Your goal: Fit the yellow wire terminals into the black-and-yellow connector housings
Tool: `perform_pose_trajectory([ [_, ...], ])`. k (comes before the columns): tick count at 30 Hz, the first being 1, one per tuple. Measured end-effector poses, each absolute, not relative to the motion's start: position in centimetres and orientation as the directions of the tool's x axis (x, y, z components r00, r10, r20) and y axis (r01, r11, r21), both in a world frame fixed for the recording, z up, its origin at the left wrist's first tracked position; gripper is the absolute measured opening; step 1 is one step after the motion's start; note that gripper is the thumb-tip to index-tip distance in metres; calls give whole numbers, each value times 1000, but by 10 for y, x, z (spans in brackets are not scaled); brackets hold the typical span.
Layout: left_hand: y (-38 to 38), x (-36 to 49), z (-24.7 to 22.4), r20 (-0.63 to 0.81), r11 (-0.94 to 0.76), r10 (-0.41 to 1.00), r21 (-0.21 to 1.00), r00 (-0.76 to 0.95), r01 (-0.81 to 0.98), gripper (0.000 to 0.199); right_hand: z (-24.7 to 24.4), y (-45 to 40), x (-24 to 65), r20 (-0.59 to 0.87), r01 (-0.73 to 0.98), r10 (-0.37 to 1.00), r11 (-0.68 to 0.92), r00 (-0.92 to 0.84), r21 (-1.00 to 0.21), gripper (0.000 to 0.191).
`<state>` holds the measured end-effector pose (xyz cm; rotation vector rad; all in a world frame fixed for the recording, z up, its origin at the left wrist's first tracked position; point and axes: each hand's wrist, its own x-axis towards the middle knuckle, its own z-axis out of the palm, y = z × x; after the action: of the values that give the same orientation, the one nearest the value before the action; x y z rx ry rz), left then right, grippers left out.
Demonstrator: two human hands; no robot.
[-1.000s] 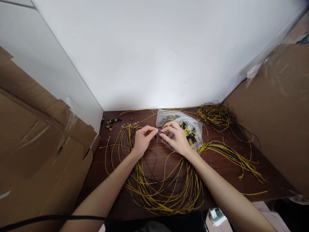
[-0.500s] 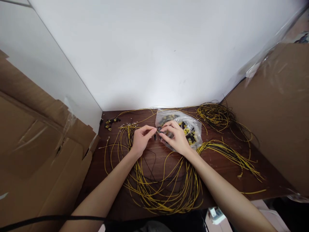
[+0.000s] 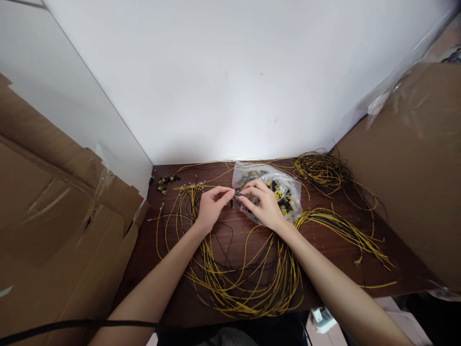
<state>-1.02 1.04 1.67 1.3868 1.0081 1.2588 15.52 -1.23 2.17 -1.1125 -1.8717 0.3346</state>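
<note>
My left hand (image 3: pixel 212 206) is closed in a pinch, its thumb and forefinger on a thin wire. Opposite it, my right hand (image 3: pixel 262 204) grips a small black connector (image 3: pixel 238 193) between thumb and fingertips, with the fingertips of both hands almost meeting. The wire's end is too small to make out. Under and behind my right hand lies a clear plastic bag (image 3: pixel 296 190) of black and yellow connectors. Another small black piece (image 3: pixel 231 203) rests on the table just below my fingertips. A large loop of yellow and black wires (image 3: pixel 248 307) spreads beneath both forearms.
Several black and yellow connectors (image 3: pixel 163 183) lie at the back left of the brown table (image 3: pixel 144 259). At the back right sits a tangled wire coil (image 3: pixel 319 172). Cardboard (image 3: pixel 65 230) stands on the left, more cardboard (image 3: pixel 406 168) on the right, and a white wall (image 3: pixel 230 86) behind.
My hands stay in nearly the same place. The black connector between the fingertips has shifted very slightly; otherwise the scene looks the same.
</note>
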Motion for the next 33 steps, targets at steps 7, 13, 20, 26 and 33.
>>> perform_pose_trajectory([
  [7, 9, -10, 16, 240, -245, 953, 970, 183, 5, 16, 23, -13, 154, 473, 492, 837, 546, -276, -678, 23],
  [13, 10, -11, 15, 288, -292, 940, 956, 183, -1, 15, 24, -12, 153, 446, 471, 866, 497, -224, -729, 28],
  [20, 10, -10, 17, 201, -199, 977, 979, 70, -30, 15, 22, -13, 151, 411, 390, 892, 452, -189, -803, 19],
  [26, 8, -9, 19, 182, -179, 979, 983, 89, -40, 16, 17, -11, 151, 427, 409, 883, 469, -194, -783, 14],
  [33, 8, -9, 16, 203, -201, 971, 979, 123, -21, 16, 20, -12, 153, 432, 460, 882, 469, -189, -754, 15],
])
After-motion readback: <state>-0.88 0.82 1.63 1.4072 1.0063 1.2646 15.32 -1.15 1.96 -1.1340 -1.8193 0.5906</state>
